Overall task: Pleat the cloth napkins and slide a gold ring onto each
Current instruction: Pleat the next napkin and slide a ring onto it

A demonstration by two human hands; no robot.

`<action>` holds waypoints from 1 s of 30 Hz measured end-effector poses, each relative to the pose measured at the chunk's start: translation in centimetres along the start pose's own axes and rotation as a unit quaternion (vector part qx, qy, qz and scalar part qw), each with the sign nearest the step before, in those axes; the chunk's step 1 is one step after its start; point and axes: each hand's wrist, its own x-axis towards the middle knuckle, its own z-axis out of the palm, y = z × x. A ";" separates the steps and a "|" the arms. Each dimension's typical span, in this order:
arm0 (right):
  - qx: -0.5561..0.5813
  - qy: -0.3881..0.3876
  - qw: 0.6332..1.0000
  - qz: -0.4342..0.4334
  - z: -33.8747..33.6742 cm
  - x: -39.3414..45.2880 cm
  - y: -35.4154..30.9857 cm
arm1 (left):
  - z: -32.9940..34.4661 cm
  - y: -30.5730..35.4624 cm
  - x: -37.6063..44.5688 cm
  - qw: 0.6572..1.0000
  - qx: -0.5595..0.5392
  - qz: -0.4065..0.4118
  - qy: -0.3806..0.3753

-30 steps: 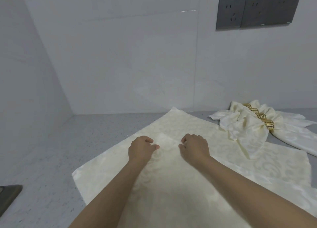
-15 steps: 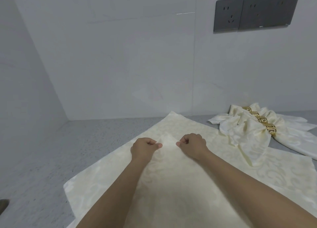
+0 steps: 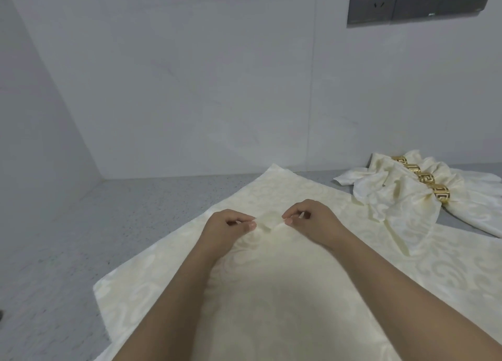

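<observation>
A cream patterned cloth napkin [image 3: 271,292] lies spread over the grey counter. Its near part is folded over toward the back, ending in a small raised fold [image 3: 269,220] between my hands. My left hand [image 3: 226,229] pinches the left side of that fold with thumb and forefinger. My right hand [image 3: 312,219] pinches its right side the same way. At the back right lie several pleated napkins [image 3: 402,200], each inside a gold ring [image 3: 440,193].
The grey speckled counter [image 3: 81,238] runs into a corner of white walls at the back left. A dark socket panel [image 3: 413,2] sits high on the back wall. A second flat napkin [image 3: 448,268] lies under the right side.
Both hands have lifted the folded edge slightly and drawn it into a small pinched fold between them. The camera view has tilted and moved closer.
</observation>
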 end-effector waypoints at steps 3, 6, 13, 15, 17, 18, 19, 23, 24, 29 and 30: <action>-0.050 -0.041 0.998 -0.028 -0.7 0.0 0.3 | -0.6 -0.1 0.0 0.995 0.072 0.020 -0.059; -0.100 -0.057 0.991 -0.062 -0.8 0.0 0.5 | -0.9 0.0 0.0 0.987 0.131 0.032 -0.082; -0.218 -0.019 0.975 -0.048 0.5 -0.3 -0.2 | 0.0 0.2 -0.2 0.986 0.157 0.027 -0.043; -0.253 -0.025 0.966 -0.045 0.9 -0.4 -0.3 | 0.3 0.4 -0.1 0.982 0.184 0.033 -0.041; -0.249 -0.032 0.967 -0.039 1.1 -0.3 -0.5 | 0.5 0.6 0.0 0.977 0.204 0.030 -0.045; -0.234 -0.037 0.971 -0.037 1.2 -0.3 -0.6 | 0.6 0.8 0.0 0.976 0.212 0.027 -0.045; -0.219 -0.044 0.974 -0.035 1.3 -0.2 -0.7 | 0.7 1.0 0.0 0.976 0.213 0.021 -0.045; -0.249 -0.072 0.965 -0.049 1.5 0.4 -1.7 | 0.9 1.9 0.2 0.971 0.231 -0.021 -0.063; -0.262 -0.070 0.961 -0.058 1.5 0.4 -1.9 | 1.1 2.1 0.1 0.966 0.251 -0.010 -0.065; -0.262 -0.040 0.959 -0.099 1.6 -0.3 -2.3 | 1.8 3.3 -0.9 0.944 0.318 0.070 -0.044; -0.271 -0.035 0.956 -0.109 1.6 -0.5 -2.4 | 1.9 3.5 -1.2 0.938 0.334 0.084 -0.040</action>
